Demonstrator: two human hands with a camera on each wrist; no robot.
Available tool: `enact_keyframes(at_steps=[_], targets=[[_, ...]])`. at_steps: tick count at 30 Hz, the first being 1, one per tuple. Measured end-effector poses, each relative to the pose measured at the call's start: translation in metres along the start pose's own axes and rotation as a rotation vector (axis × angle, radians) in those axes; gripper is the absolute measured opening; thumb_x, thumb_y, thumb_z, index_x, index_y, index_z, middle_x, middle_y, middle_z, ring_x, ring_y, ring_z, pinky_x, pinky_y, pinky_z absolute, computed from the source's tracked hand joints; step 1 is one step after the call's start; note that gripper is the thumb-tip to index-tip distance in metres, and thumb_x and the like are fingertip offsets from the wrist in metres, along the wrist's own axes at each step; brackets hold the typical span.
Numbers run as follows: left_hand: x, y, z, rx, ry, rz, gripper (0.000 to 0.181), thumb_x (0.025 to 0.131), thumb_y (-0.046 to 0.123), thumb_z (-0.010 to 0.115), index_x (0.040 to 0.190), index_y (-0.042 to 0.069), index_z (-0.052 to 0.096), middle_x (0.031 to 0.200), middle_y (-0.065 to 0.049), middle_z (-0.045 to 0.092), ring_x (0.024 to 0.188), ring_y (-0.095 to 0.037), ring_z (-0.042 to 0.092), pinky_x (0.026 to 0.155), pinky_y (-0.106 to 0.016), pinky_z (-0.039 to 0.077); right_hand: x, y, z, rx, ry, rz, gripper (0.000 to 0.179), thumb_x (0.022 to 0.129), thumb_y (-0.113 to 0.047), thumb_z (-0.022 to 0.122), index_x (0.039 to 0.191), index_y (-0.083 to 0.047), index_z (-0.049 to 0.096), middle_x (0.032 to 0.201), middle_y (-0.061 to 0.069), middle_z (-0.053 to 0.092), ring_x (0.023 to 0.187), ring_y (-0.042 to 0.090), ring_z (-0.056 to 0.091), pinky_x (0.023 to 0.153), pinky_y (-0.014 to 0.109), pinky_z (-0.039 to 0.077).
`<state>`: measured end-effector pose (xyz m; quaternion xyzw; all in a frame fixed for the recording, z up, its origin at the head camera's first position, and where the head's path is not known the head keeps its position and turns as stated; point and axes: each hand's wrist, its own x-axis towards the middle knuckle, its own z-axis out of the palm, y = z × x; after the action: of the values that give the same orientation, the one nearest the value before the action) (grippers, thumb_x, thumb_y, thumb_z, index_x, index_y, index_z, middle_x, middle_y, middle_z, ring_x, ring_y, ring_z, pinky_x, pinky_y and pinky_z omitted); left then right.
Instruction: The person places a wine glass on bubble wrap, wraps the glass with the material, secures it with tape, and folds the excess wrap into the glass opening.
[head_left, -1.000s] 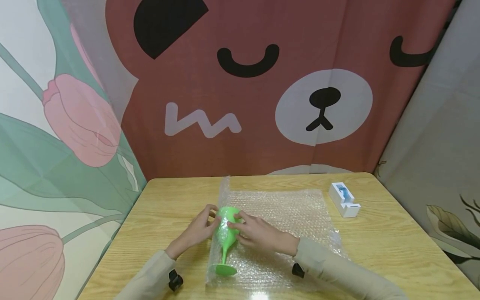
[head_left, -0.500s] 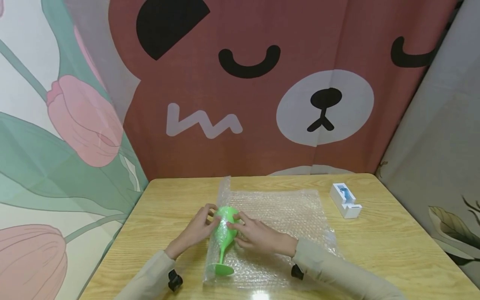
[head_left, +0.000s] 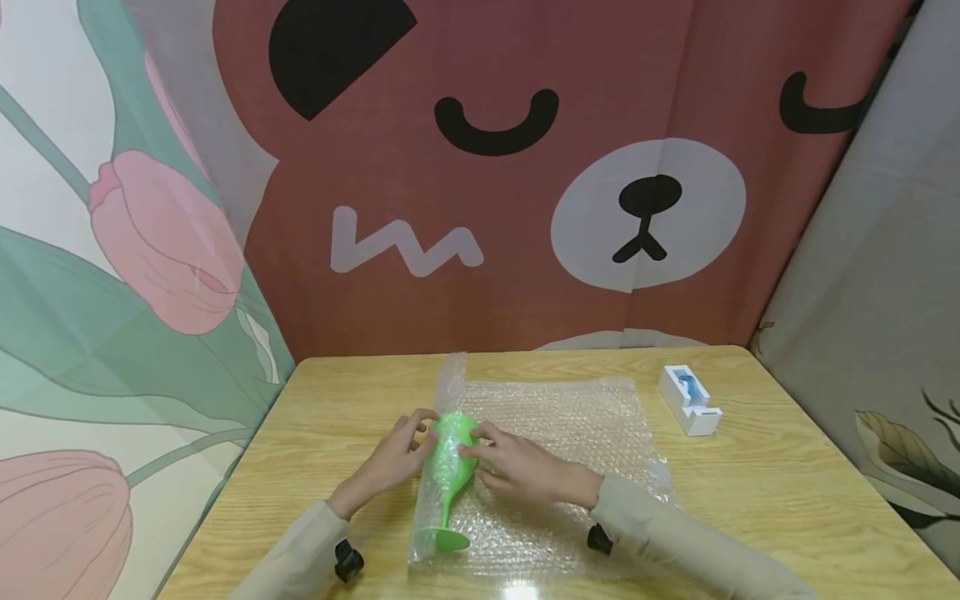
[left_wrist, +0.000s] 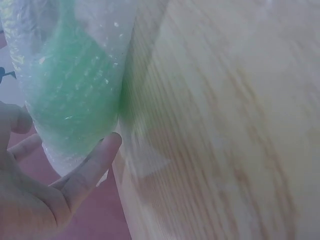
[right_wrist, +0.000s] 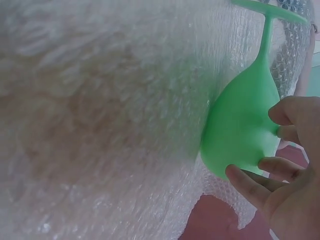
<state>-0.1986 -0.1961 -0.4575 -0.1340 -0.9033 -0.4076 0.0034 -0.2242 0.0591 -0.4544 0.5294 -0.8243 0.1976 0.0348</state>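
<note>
- Green stemmed plastic-looking goblet — on its side on clear bubble wrap sheet, btwn both hands; mouth end away from person, foot twd person.
- L hand: at L side of bowl nr mouth, thumb + fingers gripping the wrap over it.
- R hand: R side of bowl, thumb + fingers curved onto bare green surface, holding it.
- Wrap's L edge folded up over goblet's L side; rest flat to R.
- Pale wood-grain table under all; white blocky tape dispenser w/ blue roll far R, well apart.
</note>
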Motion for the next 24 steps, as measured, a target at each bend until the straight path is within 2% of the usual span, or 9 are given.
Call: enact_keyframes(at_steps=[7, 14, 20, 24], targets=[[-0.0007, -0.0008, 0.0006, 0.002, -0.026, -0.011, 0.031, 0.106, 0.029, 0.049, 0.135, 0.019, 0.050, 0.120, -0.020, 0.050, 0.092, -0.027, 0.064, 0.066, -0.034, 0.056, -0.0019, 0.0022, -0.0006, 0.005, 0.018, -0.019, 0.040, 0.099, -0.012, 0.059, 0.139, -0.012, 0.056, 0.131, 0.011, 0.050, 0.092, 0.008, 0.059, 0.073, 0.011, 0.047], [-0.0033, 0.0034, -0.0006, -0.020, -0.029, -0.027, 0.033, 0.106, 0.028, 0.050, 0.136, 0.017, 0.050, 0.120, -0.021, 0.050, 0.095, -0.031, 0.065, 0.063, -0.035, 0.056, -0.0015, 0.0020, -0.0013, 0.038, 0.045, -0.056, 0.037, 0.099, -0.009, 0.058, 0.136, -0.009, 0.059, 0.127, 0.012, 0.051, 0.090, 0.007, 0.057, 0.073, 0.011, 0.046], [-0.0040, 0.0024, 0.0000, -0.031, -0.040, -0.022, 0.035, 0.106, 0.031, 0.048, 0.138, 0.017, 0.048, 0.122, -0.023, 0.049, 0.096, -0.035, 0.065, 0.062, -0.034, 0.056, -0.0014, 0.0022, -0.0013, 0.030, 0.048, -0.054, 0.037, 0.099, -0.008, 0.057, 0.137, -0.010, 0.059, 0.127, 0.012, 0.051, 0.091, 0.008, 0.057, 0.074, 0.012, 0.047], [-0.0033, 0.0010, 0.0007, -0.040, -0.052, -0.019, 0.038, 0.106, 0.034, 0.048, 0.140, 0.017, 0.047, 0.122, -0.023, 0.048, 0.093, -0.033, 0.066, 0.061, -0.033, 0.056, -0.0017, 0.0026, -0.0013, 0.023, 0.052, -0.050, 0.037, 0.099, -0.008, 0.057, 0.136, -0.011, 0.059, 0.128, 0.012, 0.051, 0.090, 0.007, 0.057, 0.074, 0.011, 0.046]])
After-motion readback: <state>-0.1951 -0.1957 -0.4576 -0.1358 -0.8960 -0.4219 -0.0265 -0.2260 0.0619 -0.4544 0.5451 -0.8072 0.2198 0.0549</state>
